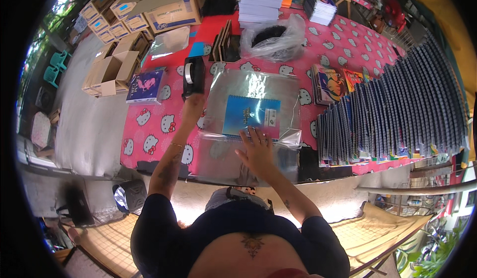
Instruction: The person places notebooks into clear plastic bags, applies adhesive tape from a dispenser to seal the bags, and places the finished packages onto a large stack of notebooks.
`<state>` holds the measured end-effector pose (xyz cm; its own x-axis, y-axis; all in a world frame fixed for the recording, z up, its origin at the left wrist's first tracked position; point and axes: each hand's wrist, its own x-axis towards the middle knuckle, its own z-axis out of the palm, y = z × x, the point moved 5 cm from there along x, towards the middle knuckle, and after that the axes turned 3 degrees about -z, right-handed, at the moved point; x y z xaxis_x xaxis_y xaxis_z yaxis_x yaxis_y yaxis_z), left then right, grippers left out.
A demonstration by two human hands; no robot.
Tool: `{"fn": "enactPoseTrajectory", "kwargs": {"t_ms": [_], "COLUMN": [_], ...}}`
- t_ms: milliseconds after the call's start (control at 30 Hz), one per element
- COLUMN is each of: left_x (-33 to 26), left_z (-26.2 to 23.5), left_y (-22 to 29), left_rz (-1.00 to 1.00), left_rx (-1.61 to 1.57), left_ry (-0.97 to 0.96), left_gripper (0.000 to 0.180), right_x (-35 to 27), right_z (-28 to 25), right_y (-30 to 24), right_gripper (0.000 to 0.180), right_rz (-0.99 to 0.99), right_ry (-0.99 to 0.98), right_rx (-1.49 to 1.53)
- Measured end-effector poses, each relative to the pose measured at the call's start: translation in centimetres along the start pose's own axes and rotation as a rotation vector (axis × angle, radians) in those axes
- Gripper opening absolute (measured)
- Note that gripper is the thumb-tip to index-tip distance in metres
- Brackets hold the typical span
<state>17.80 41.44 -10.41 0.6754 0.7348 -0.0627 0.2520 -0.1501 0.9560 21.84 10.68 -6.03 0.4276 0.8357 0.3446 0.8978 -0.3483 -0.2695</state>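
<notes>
My left hand (194,100) is closed around the near end of a black tape dispenser (200,76) with a pale roll in it; most of its fingers are hidden. To its right, a clear plastic sheet (223,83) is spread on the table. On the plastic lies a blue and pink spiral notebook (243,110) with a white label, and a shiny fold of plastic runs along its near edge. My right hand (258,151) rests palm down there, fingers spread, its fingertips at the notebook's near edge.
Rows of stacked spiral notebooks (392,109) fill the table's right side. Purple notebooks (145,85) lie at the left edge, near open cardboard boxes (112,71). Farther back are a plastic bag (293,39) with something black inside and a tall white stack (259,4). The tablecloth (164,104) is pink.
</notes>
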Motion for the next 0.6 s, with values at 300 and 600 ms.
{"fn": "enactPoseTrajectory", "kwargs": {"t_ms": [300, 600], "left_x": [9.5, 10.2], "left_z": [17.3, 20.2], "left_y": [6.4, 7.9], "left_rz": [0.790, 0.812], "left_rx": [0.698, 0.803], "left_ry": [-0.221, -0.285], "left_gripper": [0.012, 0.021], "right_x": [1.1, 0.9], "right_z": [0.7, 0.2], "right_y": [-0.8, 0.6], "right_gripper": [0.057, 0.056], "right_rz": [0.061, 0.125], "right_ry": [-0.127, -0.098], "right_rx": [-0.017, -0.005]}}
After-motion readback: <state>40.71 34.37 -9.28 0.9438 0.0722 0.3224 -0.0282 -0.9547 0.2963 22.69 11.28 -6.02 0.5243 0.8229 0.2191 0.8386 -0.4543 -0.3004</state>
